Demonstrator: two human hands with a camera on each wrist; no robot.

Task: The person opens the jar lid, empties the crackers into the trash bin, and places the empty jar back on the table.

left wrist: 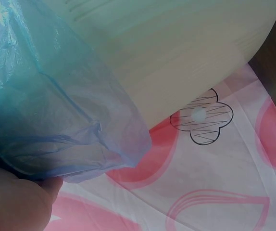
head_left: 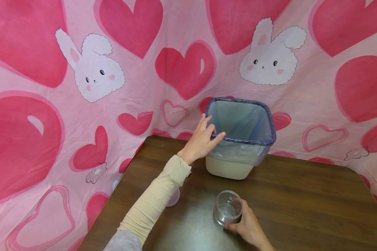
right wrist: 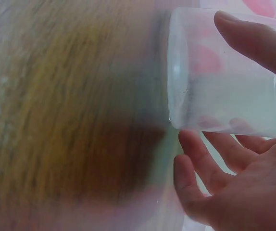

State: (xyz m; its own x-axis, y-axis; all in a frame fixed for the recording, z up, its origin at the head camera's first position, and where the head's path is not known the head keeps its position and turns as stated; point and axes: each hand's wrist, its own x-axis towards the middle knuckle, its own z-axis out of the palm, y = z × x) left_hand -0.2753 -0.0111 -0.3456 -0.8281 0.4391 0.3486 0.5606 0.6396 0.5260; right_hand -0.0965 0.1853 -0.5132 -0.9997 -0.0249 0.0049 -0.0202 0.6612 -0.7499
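A cream trash bin (head_left: 229,169) with a bluish translucent liner (head_left: 251,153) folded over its rim stands at the back of the table. My left hand (head_left: 201,139) grips the bin's near left corner at the rim. In the left wrist view, part of that hand (left wrist: 18,202) lies against the edge of the liner (left wrist: 70,106). Nearer the front, my right hand (head_left: 249,223) holds a clear round jar (head_left: 227,207) by its side, mouth up and no contents visible. The right wrist view shows the thumb (right wrist: 253,41) and fingers on opposite sides of the jar (right wrist: 224,72).
A pinkish round lid-like piece (head_left: 174,198) lies on the brown wooden table (head_left: 295,205), partly hidden by my left sleeve (head_left: 157,198). Pink cloth (head_left: 182,21) with hearts and rabbits hangs behind the table and along its left side.
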